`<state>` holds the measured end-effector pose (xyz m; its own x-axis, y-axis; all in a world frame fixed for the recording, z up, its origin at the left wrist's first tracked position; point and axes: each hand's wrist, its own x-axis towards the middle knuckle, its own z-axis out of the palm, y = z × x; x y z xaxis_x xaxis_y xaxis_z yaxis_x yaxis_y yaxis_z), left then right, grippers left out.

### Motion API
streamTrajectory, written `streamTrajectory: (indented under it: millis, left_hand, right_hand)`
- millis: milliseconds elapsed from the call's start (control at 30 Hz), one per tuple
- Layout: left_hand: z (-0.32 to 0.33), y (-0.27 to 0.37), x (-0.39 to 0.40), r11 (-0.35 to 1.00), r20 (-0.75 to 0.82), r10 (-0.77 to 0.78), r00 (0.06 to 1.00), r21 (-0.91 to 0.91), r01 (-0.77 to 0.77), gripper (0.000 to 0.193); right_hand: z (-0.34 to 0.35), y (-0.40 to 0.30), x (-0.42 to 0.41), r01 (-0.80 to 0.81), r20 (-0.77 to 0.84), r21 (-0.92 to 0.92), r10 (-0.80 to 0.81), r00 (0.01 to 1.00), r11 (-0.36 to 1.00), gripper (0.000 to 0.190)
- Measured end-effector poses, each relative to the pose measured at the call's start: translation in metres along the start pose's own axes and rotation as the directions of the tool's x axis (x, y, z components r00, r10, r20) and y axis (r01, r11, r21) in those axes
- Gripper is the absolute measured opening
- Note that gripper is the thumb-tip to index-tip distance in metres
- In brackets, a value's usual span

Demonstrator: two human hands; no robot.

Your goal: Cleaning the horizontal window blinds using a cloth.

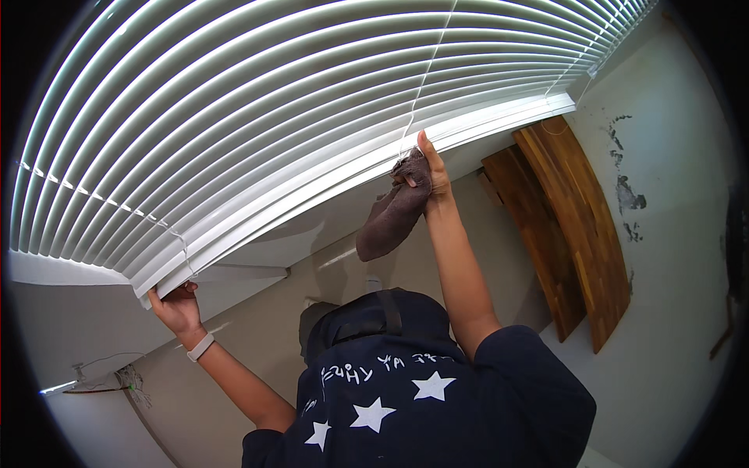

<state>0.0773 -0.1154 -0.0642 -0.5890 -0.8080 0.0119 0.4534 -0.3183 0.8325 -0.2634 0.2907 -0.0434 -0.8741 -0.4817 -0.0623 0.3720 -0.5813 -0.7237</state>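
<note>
A white venetian blind (234,105) spans the upper part of the head view, its slats tilted and bright gaps between them. My left hand (178,307) grips the left end of the blind's bottom rail (327,196), thumb and fingers around its edge. A brown cloth (393,225) hangs bunched from my right hand (437,175), which is at the same rail right of its middle. The right thumb points up against the rail's face. Part of the cloth touches the rail near a white ladder cord (409,126); the other right fingers are mostly hidden behind the cloth.
Two wooden boards (570,234) lean by the right wall (673,193), whose paint is peeling in patches. Loose cables (137,386) hang at the lower left. A thin pull cord (585,88) dangles by the blind's right end. Beige floor (257,351) lies below.
</note>
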Motion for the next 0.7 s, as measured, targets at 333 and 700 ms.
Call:
streamTrajectory:
  millis: [333, 700]
  left_hand:
    - [-0.013, -0.003, 0.005, 0.989, 0.027, -0.042, 0.999, -0.143, 0.046, 0.052]
    - [0.013, -0.018, -0.014, 0.849, 0.416, 0.186, 0.89, -0.524, 0.068, 0.102]
  right_hand:
    - [0.011, -0.011, 0.0, -0.035, 0.071, -0.027, 0.037, 0.997, 0.999, 0.038]
    - [0.012, -0.015, 0.003, 0.029, 0.165, 0.028, -0.034, 0.986, 0.999, 0.048]
